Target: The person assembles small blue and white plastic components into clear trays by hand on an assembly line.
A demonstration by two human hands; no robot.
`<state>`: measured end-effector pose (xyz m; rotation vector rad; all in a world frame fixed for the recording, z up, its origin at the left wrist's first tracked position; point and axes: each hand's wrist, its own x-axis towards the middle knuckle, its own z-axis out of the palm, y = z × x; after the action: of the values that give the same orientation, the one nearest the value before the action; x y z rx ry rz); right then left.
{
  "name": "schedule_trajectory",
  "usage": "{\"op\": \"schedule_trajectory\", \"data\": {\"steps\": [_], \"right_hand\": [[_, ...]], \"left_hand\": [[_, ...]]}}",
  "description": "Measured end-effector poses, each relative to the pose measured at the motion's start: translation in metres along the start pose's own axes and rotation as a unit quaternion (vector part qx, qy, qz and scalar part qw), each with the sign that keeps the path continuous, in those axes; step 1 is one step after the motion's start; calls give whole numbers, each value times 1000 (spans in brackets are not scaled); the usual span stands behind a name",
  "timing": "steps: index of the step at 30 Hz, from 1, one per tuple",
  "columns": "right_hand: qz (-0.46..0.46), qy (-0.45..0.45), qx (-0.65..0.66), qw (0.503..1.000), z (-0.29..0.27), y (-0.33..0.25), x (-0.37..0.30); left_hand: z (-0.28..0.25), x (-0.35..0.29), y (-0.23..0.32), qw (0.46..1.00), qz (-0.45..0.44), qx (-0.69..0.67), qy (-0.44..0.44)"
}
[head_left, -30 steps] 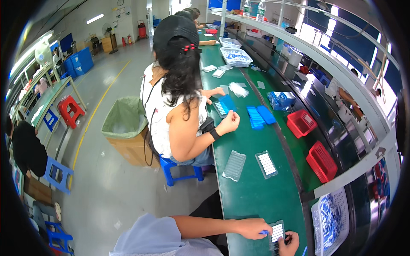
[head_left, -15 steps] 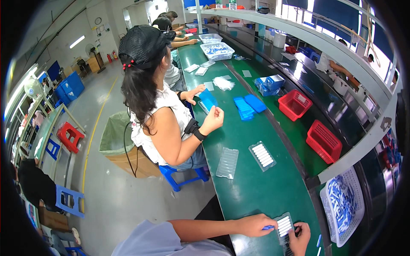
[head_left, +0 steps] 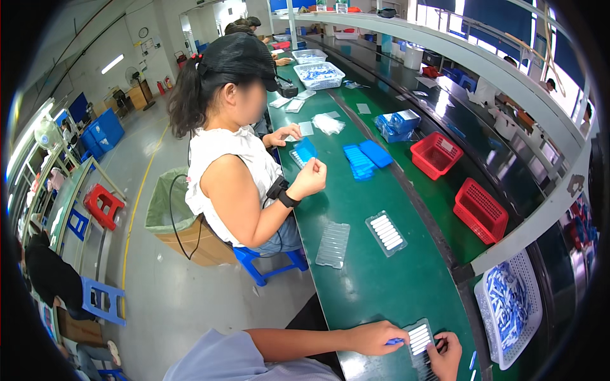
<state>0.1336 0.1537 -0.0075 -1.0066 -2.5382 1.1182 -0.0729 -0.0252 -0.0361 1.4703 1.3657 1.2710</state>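
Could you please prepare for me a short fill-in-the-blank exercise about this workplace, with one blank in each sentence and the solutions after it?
1. The person's left hand holds a small ____ piece.
2. The clear tray touched by the right hand contains sticks coloured ____.
3. The nearest co-worker wears a cap coloured ____.
4. A white basket stands near the lower corner on the picture's ____ side.

Missing words: blue; white; black; right.
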Motion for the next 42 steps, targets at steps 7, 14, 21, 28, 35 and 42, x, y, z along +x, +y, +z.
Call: {"op": "schedule_trajectory", "data": {"steps": [7,14,21,28,35,42], "right_hand": [[7,-1,-3,1000,0,0,1],[12,-6,11,1000,1,5,1],[12,-2,2,1000,-1,-2,0],[41,-2,33,999,0,-1,-1],[21,40,57,997,9,7,2],[17,45,48,998,9,2,1]], "left_hand": [[3,0,-7,1000,2,-9,-2],[1,0,-2,1000,-3,2,-4],[3,0,-5,1000,0,1,3],[1,1,-4,1000,9,2,4],[3,0,-7,1000,8,6,-2],[1,0,-2,1000,18,6,-2]]}}
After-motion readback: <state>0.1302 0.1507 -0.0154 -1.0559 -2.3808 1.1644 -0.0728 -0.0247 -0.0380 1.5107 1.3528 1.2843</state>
